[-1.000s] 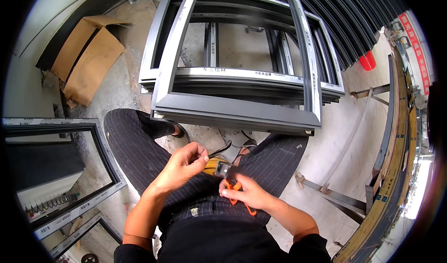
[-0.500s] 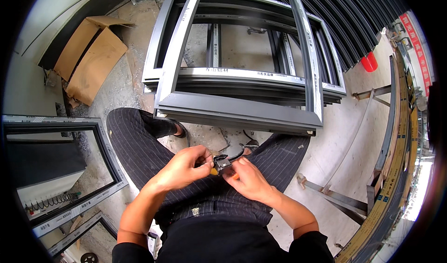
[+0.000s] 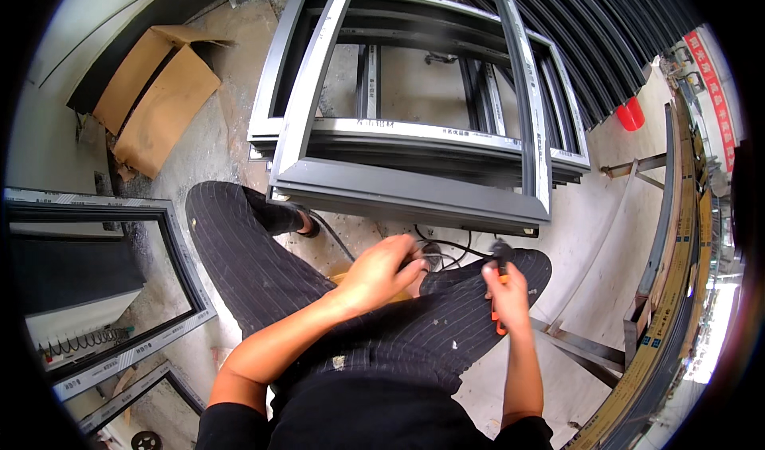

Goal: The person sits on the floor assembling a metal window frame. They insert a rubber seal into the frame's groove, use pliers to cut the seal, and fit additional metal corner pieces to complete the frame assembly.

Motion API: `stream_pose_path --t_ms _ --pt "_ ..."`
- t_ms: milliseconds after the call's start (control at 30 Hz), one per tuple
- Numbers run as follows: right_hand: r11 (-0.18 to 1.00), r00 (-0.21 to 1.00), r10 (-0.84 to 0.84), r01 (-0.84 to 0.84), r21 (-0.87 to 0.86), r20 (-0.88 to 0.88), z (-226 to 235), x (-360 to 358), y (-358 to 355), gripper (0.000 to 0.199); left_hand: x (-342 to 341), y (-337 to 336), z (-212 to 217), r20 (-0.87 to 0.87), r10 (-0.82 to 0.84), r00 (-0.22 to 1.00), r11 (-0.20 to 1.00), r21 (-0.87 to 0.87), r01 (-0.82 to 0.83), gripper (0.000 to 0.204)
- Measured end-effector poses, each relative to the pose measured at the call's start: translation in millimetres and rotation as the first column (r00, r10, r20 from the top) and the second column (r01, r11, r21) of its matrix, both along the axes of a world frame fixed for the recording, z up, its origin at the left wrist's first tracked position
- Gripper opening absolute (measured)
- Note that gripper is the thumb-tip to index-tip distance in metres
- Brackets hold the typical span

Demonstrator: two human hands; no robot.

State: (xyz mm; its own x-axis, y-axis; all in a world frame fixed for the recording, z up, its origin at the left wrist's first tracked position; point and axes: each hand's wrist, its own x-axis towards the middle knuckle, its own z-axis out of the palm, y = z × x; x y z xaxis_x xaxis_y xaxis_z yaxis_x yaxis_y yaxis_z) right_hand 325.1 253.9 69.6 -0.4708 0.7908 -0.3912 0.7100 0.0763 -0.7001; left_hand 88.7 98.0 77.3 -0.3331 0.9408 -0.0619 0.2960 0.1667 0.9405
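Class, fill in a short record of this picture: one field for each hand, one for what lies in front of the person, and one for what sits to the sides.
Left hand: fingers pinched at dark cables over the lap
Right hand: grips orange-handled pliers
In front: stacked grey metal window frames on the concrete floor
Left side: flattened cardboard box, another frame
Right side: red container
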Motion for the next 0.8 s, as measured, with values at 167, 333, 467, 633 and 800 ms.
stream_pose_path --t_ms 167,333,467,633,800 --pt "0.83 0.867 0.369 -0.469 0.302 0.334 44.9 16.8 -38.6 0.037 17.2 28.8 18.8 -0.096 -0.018 0.995 0.972 0.232 0.04 0.019" --pt "0.576 0.519 0.711 -0.817 0.031 0.475 48.9 13.0 -94.4 0.045 22.3 50.4 29.7 -0.409 0.226 0.884 0.906 0.422 -0.036 0.02" --pt "0.679 0.673 0.68 -0.728 0.096 0.292 48.8 4.1 -77.0 0.042 21.3 50.6 29.0 -0.441 0.302 0.845 0.907 0.404 -0.113 0.021" --pt "0.973 0.956 0.229 -0.229 0.02 -0.186 18.0 -78.1 -58.4 0.022 33.4 47.7 9.6 -0.424 0.291 0.858 0.91 0.398 -0.111 0.016" --pt "0.965 0.762 -0.091 -0.091 -0.245 -0.641 -27.9 -118.2 -46.0 0.016 7.5 8.9 7.8 -0.318 0.328 0.89 0.922 0.314 -0.228 0.021"
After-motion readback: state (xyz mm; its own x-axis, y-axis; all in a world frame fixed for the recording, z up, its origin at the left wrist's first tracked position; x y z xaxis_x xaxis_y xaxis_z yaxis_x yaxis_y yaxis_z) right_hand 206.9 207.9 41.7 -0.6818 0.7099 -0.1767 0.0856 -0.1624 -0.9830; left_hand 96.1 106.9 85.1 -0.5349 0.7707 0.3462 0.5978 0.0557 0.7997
